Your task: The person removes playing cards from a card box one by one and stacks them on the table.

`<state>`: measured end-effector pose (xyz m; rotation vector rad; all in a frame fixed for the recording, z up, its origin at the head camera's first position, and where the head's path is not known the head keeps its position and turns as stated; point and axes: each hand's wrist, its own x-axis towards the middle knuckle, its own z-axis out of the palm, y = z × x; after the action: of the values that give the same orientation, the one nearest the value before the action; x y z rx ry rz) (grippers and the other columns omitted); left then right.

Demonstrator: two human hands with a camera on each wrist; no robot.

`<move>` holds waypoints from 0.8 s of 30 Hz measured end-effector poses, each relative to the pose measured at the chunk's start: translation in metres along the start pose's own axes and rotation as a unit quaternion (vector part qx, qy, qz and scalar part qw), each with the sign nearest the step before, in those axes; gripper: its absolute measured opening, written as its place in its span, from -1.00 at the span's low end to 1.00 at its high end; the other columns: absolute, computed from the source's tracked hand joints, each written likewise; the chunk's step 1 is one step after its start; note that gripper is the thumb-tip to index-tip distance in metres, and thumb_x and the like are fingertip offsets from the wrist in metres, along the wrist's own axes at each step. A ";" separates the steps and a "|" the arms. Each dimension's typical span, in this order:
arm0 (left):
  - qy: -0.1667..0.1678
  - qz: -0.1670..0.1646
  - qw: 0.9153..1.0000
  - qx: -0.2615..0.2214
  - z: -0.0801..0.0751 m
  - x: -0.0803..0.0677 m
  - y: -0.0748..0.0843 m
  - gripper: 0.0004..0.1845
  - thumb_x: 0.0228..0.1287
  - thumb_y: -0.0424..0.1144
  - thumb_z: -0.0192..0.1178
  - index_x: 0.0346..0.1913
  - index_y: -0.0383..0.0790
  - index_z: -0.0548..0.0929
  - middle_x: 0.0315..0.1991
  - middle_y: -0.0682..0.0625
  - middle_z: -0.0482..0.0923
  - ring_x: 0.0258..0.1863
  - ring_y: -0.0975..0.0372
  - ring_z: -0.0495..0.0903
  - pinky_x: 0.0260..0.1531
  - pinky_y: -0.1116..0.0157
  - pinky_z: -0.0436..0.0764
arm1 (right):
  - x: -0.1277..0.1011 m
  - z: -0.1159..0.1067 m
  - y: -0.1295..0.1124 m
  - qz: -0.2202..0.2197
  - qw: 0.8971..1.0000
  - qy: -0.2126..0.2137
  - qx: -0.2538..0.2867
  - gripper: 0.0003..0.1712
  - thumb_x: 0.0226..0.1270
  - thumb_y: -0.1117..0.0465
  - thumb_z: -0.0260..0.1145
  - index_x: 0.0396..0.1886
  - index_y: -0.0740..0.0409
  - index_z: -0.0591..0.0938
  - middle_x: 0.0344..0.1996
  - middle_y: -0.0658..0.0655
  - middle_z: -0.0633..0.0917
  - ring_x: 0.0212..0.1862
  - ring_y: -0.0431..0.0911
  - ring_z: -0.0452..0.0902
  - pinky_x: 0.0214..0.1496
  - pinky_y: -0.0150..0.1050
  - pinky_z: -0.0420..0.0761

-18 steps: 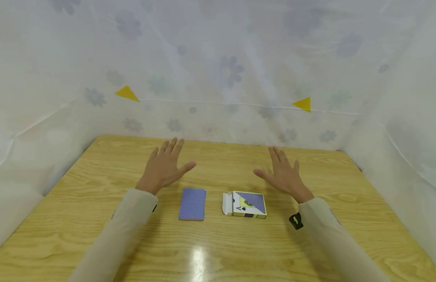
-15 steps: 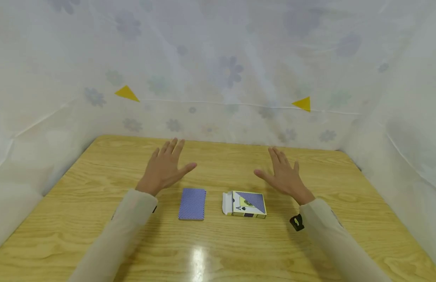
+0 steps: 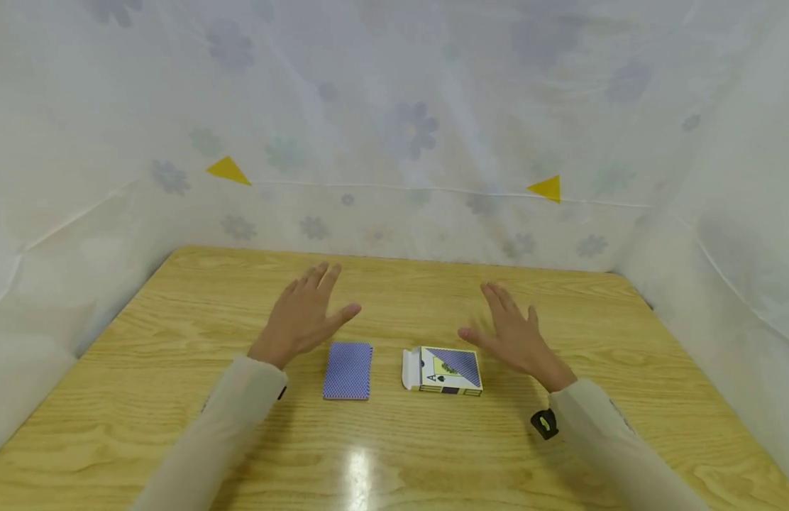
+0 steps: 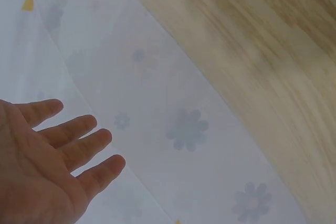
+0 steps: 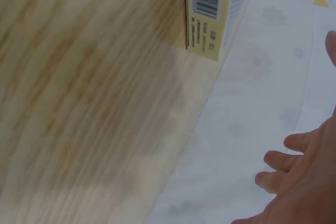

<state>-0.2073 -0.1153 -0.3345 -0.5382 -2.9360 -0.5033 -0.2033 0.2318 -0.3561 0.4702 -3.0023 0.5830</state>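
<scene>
Left hand [image 3: 303, 316] and right hand [image 3: 518, 332] hover flat, fingers spread, holding nothing. Blue-backed card deck [image 3: 348, 370] lies just beside the left wrist; card box [image 3: 443, 370] near the right thumb.

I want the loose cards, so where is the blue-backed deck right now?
In the head view the blue-backed deck lies flat on the wooden table, left of the open yellow card box, just beside the left hand.

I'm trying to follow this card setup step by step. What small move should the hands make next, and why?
Probably lower the left hand onto the blue-backed deck. Both hands hover open and hold nothing; the deck lies loose on the table just beside the left hand, and the card box near the right hand sits with its flap open.
</scene>
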 end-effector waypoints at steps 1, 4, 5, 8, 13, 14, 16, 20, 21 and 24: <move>0.001 0.002 1.000 -0.002 0.001 -0.001 0.001 -0.13 0.36 0.28 -0.10 0.50 -0.24 0.00 0.47 -0.29 0.01 0.43 -0.15 0.07 0.34 -0.16 0.13 | -0.001 0.001 -0.001 -0.002 1.000 0.000 0.002 0.07 0.28 -0.32 0.13 0.52 0.15 -0.09 0.50 0.26 0.00 0.49 0.27 -0.17 0.24 0.53 -0.27; 0.006 0.009 1.000 -0.006 0.004 -0.003 0.004 -0.14 0.37 0.27 -0.09 0.49 -0.25 0.02 0.46 -0.30 0.04 0.42 -0.16 0.11 0.33 -0.15 0.16 | -0.005 0.004 -0.003 -0.008 1.000 0.000 0.004 0.07 0.26 -0.32 0.16 0.52 0.15 -0.07 0.49 0.26 0.03 0.49 0.25 -0.15 0.25 0.52 -0.25; 0.008 0.011 1.000 -0.006 0.005 -0.004 0.004 -0.14 0.37 0.27 -0.09 0.49 -0.25 0.03 0.46 -0.30 0.05 0.42 -0.16 0.11 0.33 -0.14 0.17 | -0.007 0.005 -0.004 -0.011 1.000 -0.001 0.003 0.07 0.26 -0.32 0.16 0.52 0.16 -0.06 0.49 0.27 0.04 0.49 0.25 -0.14 0.25 0.52 -0.25; 0.008 0.016 1.000 -0.009 0.009 -0.005 0.006 -0.15 0.37 0.26 -0.08 0.49 -0.24 0.04 0.45 -0.29 0.07 0.41 -0.15 0.13 0.32 -0.13 0.19 | -0.011 0.009 -0.006 -0.016 1.000 -0.005 0.007 0.08 0.24 -0.31 0.19 0.51 0.17 -0.04 0.48 0.27 0.06 0.49 0.24 -0.14 0.26 0.52 -0.24; 0.003 0.017 1.000 -0.005 0.013 -0.009 0.010 -0.15 0.36 0.26 -0.07 0.50 -0.21 0.03 0.46 -0.27 0.07 0.41 -0.15 0.14 0.32 -0.13 0.19 | -0.019 0.015 -0.007 -0.026 1.000 -0.011 0.008 0.07 0.22 -0.29 0.22 0.50 0.15 0.00 0.47 0.27 0.08 0.48 0.25 -0.10 0.26 0.51 -0.20; 0.002 0.017 1.000 -0.003 0.014 -0.010 0.011 -0.15 0.36 0.27 -0.07 0.50 -0.21 0.03 0.46 -0.27 0.07 0.41 -0.14 0.15 0.32 -0.13 0.19 | -0.020 0.016 -0.007 -0.030 0.999 -0.012 0.009 0.06 0.22 -0.29 0.22 0.50 0.15 0.01 0.47 0.27 0.09 0.48 0.25 -0.08 0.26 0.50 -0.19; 0.002 0.019 1.000 -0.005 0.015 -0.012 0.013 -0.15 0.35 0.27 -0.06 0.50 -0.20 0.04 0.46 -0.26 0.08 0.40 -0.14 0.16 0.32 -0.14 0.19 | -0.023 0.019 -0.007 -0.041 0.999 -0.015 0.007 0.06 0.22 -0.29 0.23 0.50 0.15 0.02 0.47 0.27 0.10 0.47 0.25 -0.06 0.26 0.50 -0.16; 0.000 0.029 0.999 -0.016 0.018 -0.015 0.018 -0.16 0.35 0.26 -0.05 0.49 -0.20 0.05 0.45 -0.26 0.10 0.39 -0.14 0.19 0.32 -0.12 0.20 | -0.029 0.022 -0.008 -0.064 0.998 -0.016 0.009 0.05 0.21 -0.26 0.26 0.49 0.19 0.05 0.45 0.28 0.15 0.46 0.27 -0.02 0.24 0.52 -0.10; -0.002 0.031 0.999 -0.021 0.018 -0.015 0.020 -0.16 0.35 0.25 -0.05 0.49 -0.20 0.06 0.45 -0.25 0.10 0.39 -0.13 0.19 0.32 -0.12 0.20 | -0.030 0.022 -0.008 -0.068 0.998 -0.016 0.008 0.06 0.20 -0.26 0.27 0.48 0.20 0.06 0.44 0.29 0.16 0.45 0.28 -0.01 0.23 0.52 -0.08; -0.011 0.036 0.999 -0.029 0.021 -0.017 0.024 -0.17 0.35 0.24 -0.04 0.49 -0.21 0.06 0.45 -0.25 0.10 0.39 -0.13 0.19 0.32 -0.11 0.21 | -0.032 0.025 -0.009 -0.076 0.997 -0.020 0.003 0.06 0.18 -0.26 0.28 0.48 0.21 0.08 0.43 0.30 0.18 0.45 0.28 0.01 0.22 0.53 -0.04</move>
<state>-0.1834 -0.0922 -0.3500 -0.6586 -2.9173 -0.5785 -0.1698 0.2238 -0.3790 0.7110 -2.9674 0.5760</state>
